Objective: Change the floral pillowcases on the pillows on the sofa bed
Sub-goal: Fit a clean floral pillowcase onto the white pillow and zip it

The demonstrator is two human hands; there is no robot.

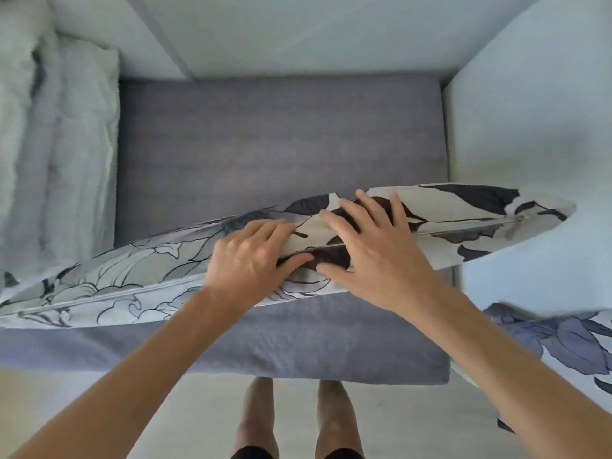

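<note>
Standing on edge across the grey fabric sofa bed, the long floral-print pillow is steadied. Its zipped top seam is gripped by the left hand, fingers curled; the right hand is laid flat, fingers wide.

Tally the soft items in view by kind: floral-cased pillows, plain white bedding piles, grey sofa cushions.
Floral-cased pillows: 2, one under both hands, one at the right edge
White bedding piles: 1
Grey sofa cushions: 1
Total: 4

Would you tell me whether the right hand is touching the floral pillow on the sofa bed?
Touching. The head view shows the right hand lying with spread fingers flat on the floral pillow, thumb against its zipper seam, no gap visible.
</note>
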